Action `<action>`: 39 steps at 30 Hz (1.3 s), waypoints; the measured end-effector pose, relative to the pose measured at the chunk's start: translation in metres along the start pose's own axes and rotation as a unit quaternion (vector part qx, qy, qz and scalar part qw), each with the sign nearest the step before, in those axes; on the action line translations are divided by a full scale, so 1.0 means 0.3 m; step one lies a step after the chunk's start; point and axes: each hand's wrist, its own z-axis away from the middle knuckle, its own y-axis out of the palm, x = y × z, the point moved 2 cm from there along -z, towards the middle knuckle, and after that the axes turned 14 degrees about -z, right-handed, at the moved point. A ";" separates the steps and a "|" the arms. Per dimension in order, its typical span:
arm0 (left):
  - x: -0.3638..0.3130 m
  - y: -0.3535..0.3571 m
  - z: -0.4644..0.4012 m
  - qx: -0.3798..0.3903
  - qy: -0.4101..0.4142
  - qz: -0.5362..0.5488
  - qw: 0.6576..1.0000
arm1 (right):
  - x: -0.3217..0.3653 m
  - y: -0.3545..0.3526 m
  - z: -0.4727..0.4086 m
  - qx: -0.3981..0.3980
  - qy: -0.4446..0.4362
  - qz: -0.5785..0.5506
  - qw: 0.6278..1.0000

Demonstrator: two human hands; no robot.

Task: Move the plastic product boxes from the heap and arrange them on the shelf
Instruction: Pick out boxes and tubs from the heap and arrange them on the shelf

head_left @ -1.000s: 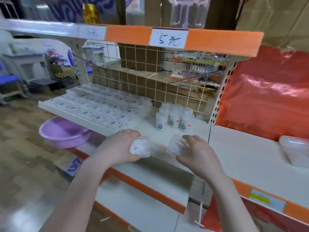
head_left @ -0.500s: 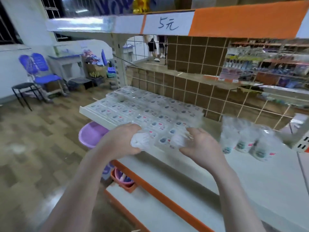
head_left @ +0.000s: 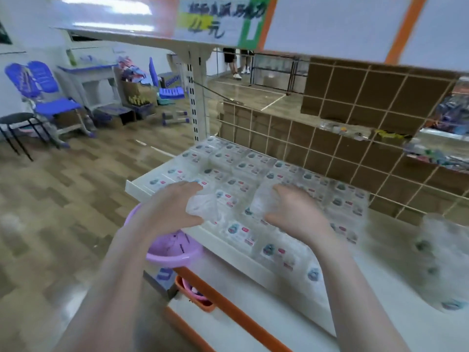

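Two bare hands reach forward over a white shelf (head_left: pixel 142 189), each holding one small clear plastic box. The left hand (head_left: pixel 175 207) grips its box (head_left: pixel 203 207) at the right side of the palm, fingers (head_left: pixel 187 188) curled over the top edge and thumb underneath, so the box is clamped between them. The right hand (head_left: pixel 297 212) holds a second box (head_left: pixel 261 204) at its left side, fingers curled round the far edge; motion blur hides exactly where the thumb lies. Both boxes hover just above rows of similar clear boxes (head_left: pixel 253 171) with small blue and red labels, laid flat and close together across the shelf. A lilac plastic basin (head_left: pixel 172 252) sits below the left wrist. Blurred clear jars (head_left: pixel 446 262) stand at the right end of the shelf.
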 end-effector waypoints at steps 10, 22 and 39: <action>0.399 0.018 -0.262 -0.002 0.081 0.013 0.997 | 0.254 0.254 -0.305 0.047 0.045 0.070 0.995; 0.627 0.050 -0.413 0.071 0.164 0.059 0.982 | 0.371 0.390 -0.385 0.070 0.152 0.078 0.983; 0.640 0.078 -0.452 0.075 0.160 0.091 0.980 | 0.405 0.321 -0.454 -0.034 0.136 -0.174 0.975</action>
